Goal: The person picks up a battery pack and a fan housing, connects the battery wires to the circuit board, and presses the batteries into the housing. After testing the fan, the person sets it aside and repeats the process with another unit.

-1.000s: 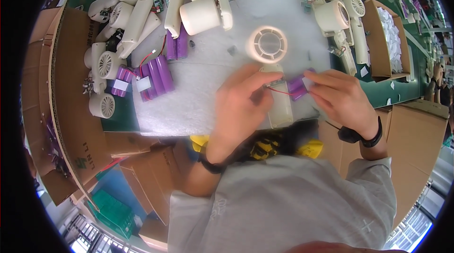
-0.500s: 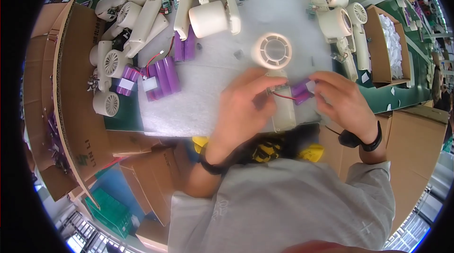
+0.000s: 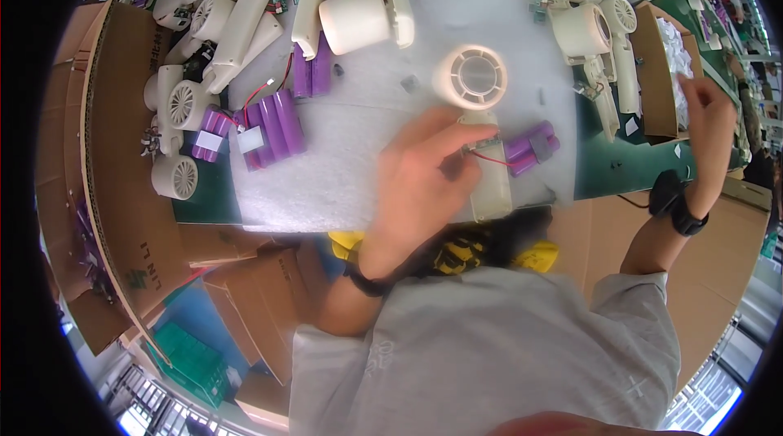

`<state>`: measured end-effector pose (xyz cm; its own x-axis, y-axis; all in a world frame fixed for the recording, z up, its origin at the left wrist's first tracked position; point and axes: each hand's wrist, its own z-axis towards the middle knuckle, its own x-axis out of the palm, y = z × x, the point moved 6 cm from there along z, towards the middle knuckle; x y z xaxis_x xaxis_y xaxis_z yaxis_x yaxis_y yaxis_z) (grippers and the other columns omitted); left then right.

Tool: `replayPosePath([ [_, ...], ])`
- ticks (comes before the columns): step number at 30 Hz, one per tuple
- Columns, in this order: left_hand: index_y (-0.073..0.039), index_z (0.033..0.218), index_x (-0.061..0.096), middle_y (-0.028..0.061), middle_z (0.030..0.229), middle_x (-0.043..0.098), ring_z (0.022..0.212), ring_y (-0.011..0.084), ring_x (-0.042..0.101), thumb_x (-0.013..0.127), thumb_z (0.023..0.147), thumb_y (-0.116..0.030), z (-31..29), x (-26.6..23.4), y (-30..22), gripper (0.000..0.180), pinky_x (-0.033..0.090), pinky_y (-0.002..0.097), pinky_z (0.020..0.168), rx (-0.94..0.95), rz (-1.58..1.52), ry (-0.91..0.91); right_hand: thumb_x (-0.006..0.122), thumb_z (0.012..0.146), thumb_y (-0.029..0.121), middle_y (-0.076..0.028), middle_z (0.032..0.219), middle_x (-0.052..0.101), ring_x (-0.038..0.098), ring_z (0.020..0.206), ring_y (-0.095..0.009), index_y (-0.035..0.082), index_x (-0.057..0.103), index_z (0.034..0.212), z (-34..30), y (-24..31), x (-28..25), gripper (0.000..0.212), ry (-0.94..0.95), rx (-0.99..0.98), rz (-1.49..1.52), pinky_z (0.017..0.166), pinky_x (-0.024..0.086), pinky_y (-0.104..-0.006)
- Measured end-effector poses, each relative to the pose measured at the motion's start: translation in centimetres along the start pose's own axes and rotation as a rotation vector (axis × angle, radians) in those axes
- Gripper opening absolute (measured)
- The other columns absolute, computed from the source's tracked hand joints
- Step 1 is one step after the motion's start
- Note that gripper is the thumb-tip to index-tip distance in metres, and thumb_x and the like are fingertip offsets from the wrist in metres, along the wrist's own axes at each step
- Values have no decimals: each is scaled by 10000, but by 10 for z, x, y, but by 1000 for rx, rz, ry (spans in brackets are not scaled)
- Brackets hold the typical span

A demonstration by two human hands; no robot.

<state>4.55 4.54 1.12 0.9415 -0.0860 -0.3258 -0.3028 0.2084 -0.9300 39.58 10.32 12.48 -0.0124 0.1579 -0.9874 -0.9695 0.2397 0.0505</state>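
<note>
A green workbench [image 3: 204, 201] spreads under a white foam sheet [image 3: 351, 101], and I take the cream handle [image 3: 491, 195] of a handheld fan, lying by the sheet's near edge, as my clock centre. The round fan head [image 3: 471, 77] sits at twelve o'clock. At nine, the left hand [image 3: 424, 175] has its thumb and index finger clamped on a small green circuit board [image 3: 487, 145] at the handle's upper end. Red wires [image 3: 493, 160] run from there to a purple battery pack [image 3: 520, 160], lying on the sheet just beside the handle, between two and three. Well out the same way, I see the right hand [image 3: 706, 106] by an open cardboard box [image 3: 652, 81] of white pieces [image 3: 674, 53]; I cannot tell whether its fingertips meet or touch anything. More purple battery packs [image 3: 277, 130] lie between nine and ten, a pile of cream fan bodies [image 3: 236, 40] at ten, and further fan bodies [image 3: 581, 32] at one.
</note>
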Motion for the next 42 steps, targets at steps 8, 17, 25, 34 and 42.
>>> replayPosePath([
  [8, -100, 1086, 746, 67, 1042, 678, 747, 92, 605, 654, 741, 81, 0, -3, 6, 401, 462, 217, 628, -44, -11, 11, 812, 637, 2, -101, 1025, 676, 633, 960, -324, 22, 663, 1048, -96, 159, 59, 438, 336, -901, 557, 817, 529, -405],
  [17, -114, 1107, 755, 68, 1033, 664, 662, 58, 540, 677, 732, 73, 9, -18, 9, 426, 449, 209, 599, -94, -15, 78, 772, 786, 41, -115, 1012, 671, 650, 941, -269, 3, 654, 1059, -92, 150, 85, 300, 962, -678, 765, 782, 528, -367],
  [25, -135, 1109, 760, 62, 1017, 683, 651, 70, 554, 728, 720, 48, 10, -17, 9, 431, 459, 217, 587, -60, 35, 120, 765, 815, 19, -130, 1203, 582, 664, 964, -233, 27, 362, 1448, -114, 149, 89, 751, 1530, -227, 1456, 853, 548, -356],
  [34, -119, 1094, 762, 108, 1062, 699, 751, 148, 677, 793, 706, 21, 5, -15, 7, 414, 535, 262, 630, 59, 97, 40, 882, 675, 102, -121, 1264, 545, 599, 1106, -247, 25, 401, 1437, -109, 147, 88, 905, 1441, -227, 1363, 951, 511, -378],
  [42, -100, 1104, 754, 137, 1049, 703, 779, 206, 702, 797, 729, 4, 3, -15, 0, 392, 559, 303, 640, 33, 130, 42, 902, 593, 168, -116, 1223, 571, 579, 1073, -223, 35, 526, 1339, -93, 160, 72, 847, 903, -914, 1000, 946, 468, -347],
])
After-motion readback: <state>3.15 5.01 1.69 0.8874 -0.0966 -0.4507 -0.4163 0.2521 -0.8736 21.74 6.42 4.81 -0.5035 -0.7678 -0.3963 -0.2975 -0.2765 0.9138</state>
